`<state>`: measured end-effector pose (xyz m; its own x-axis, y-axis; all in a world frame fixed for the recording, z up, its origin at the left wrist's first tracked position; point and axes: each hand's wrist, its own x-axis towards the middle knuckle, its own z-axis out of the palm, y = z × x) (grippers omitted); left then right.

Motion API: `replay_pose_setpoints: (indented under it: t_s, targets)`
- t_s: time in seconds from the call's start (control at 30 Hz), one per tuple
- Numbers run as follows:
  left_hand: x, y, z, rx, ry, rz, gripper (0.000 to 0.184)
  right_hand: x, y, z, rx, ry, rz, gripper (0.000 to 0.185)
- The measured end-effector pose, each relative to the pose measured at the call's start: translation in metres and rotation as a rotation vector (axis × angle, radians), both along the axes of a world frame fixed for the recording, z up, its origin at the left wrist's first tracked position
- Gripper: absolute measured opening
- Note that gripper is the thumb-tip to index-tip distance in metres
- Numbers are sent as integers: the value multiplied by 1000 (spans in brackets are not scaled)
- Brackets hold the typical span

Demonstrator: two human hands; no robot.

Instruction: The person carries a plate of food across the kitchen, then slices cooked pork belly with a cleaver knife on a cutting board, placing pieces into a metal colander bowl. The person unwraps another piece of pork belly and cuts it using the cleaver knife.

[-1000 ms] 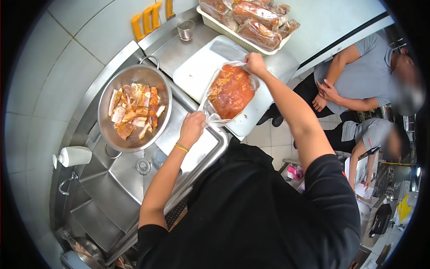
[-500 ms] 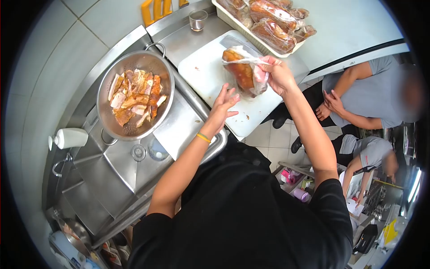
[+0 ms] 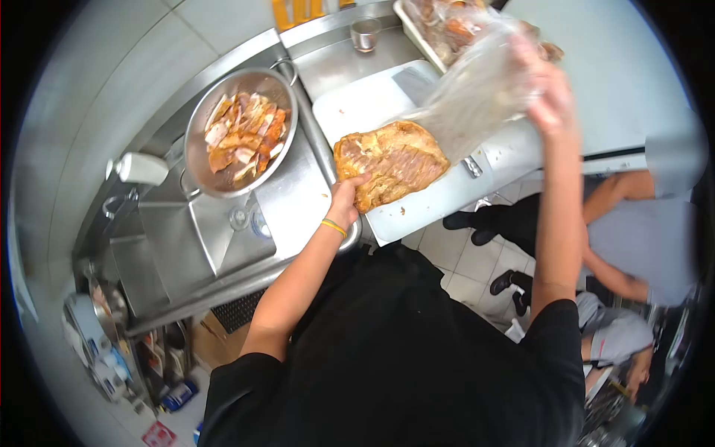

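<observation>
A large browned slab of cooked meat point(image 3: 391, 165) is over the white cutting board point(image 3: 350, 104), out of its wrapping. My left hand point(image 3: 347, 200) grips its near left edge, thumb on top and fingers hidden beneath. Raised to the right, my right hand point(image 3: 547, 89) is closed on a clear plastic bag point(image 3: 477, 93), which stretches down toward the meat's far edge and is blurred by motion. Part of a knife point(image 3: 472, 167) lies on the board just right of the meat.
A steel colander point(image 3: 195, 134) of cut meat pieces stands over the sink point(image 3: 175, 231) at left. Behind the board are a small metal cup point(image 3: 365, 34) and a basket point(image 3: 418, 33) of bagged meat. Two people in grey shirts point(image 3: 633, 238) are at right.
The meat has come out of the bag, and my left hand has taken hold of it. My right hand has moved up and right, pulling the bag away. The knife has come into view.
</observation>
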<state>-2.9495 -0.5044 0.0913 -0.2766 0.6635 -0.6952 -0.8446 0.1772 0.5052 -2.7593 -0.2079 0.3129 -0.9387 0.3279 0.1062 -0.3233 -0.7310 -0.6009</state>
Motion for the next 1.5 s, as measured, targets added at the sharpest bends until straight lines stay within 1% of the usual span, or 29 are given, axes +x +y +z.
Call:
replay_pose_setpoints:
  t_s: [0.03,0.07,0.1,0.13,0.17,0.23,0.3,0.37,0.47,0.5,0.53,0.6,0.63,0.67,0.7,0.77,0.9,1.0,1.03,1.1,1.17,1.23,1.3,1.33,1.37,1.4,1.43,1.47,1.5]
  targets:
    - [7,-3,3,15,-35,40,45,12,10,25,4,11,-24,37]
    - [10,-3,-12,88,10,22,60,13,12,54,165,-69,-146,39]
    - [17,-4,-11,63,27,77,60,13,15,84,323,-169,-265,42]
    - [23,0,-4,-22,308,118,74,2,9,106,578,-318,-484,42]
    - [23,-1,6,-112,583,153,88,-18,-1,104,575,-283,-435,42]
    - [15,-11,54,-225,1397,16,110,-61,-41,108,1015,-444,-188,34]
    - [11,-5,110,194,1147,18,118,-103,-93,107,1165,-363,102,25]
    - [2,3,147,454,1066,-73,121,-129,-153,129,1027,-273,304,23]
    - [-23,-10,186,497,1265,15,112,-150,-224,160,1172,-195,-120,37]
    - [-36,-22,188,504,1318,44,109,-161,-234,163,1271,-68,-163,32]
    - [-55,-40,186,516,1646,212,98,-179,-234,163,1373,102,-171,28]
    - [-90,-89,179,685,1325,380,79,-212,-240,150,1606,399,-178,19]
    - [-109,-125,184,790,998,392,74,-225,-238,143,1988,543,-268,28]
    - [-128,-160,189,871,661,444,69,-231,-273,115,1962,340,-331,35]
    - [-145,-192,192,935,649,527,67,-245,-298,86,2192,385,-433,26]
    - [-173,-262,185,996,502,425,63,-284,-358,1,2105,403,-539,23]
    - [-239,-391,66,270,690,298,54,-336,-508,-116,1906,147,-10,36]
    - [-300,-446,8,135,464,455,45,-328,-564,-133,1772,26,138,61]
    - [-317,-440,-2,140,444,406,45,-316,-567,-127,1663,-91,125,58]
    - [-354,-399,-32,254,444,630,33,-280,-558,-129,1565,-373,67,51]
    - [-381,-343,-90,369,469,543,36,-232,-540,-138,1465,-649,-9,47]
    - [-389,-267,-159,113,999,296,41,-171,-529,-145,1417,-963,-118,43]
    - [-413,-224,-276,-122,1709,-623,49,-113,-533,-141,1404,-1273,-239,40]
    - [-408,-215,-297,-15,1934,-823,53,-86,-539,-141,1337,-1432,-286,42]
    - [-415,-200,-309,-122,2086,-1182,55,-58,-547,-143,1234,-1526,-360,38]
    - [-421,-188,-342,11,2158,-1015,58,-30,-560,-153,1118,-1623,-453,38]
    - [-406,-166,-297,-218,2024,-1260,66,-3,-575,-166,1011,-1693,-538,38]
    - [-436,-164,-339,-135,2101,-1072,68,21,-594,-178,1003,-1785,-532,34]
    - [-420,-167,-318,-29,2029,-894,61,43,-616,-190,997,-1866,-519,31]
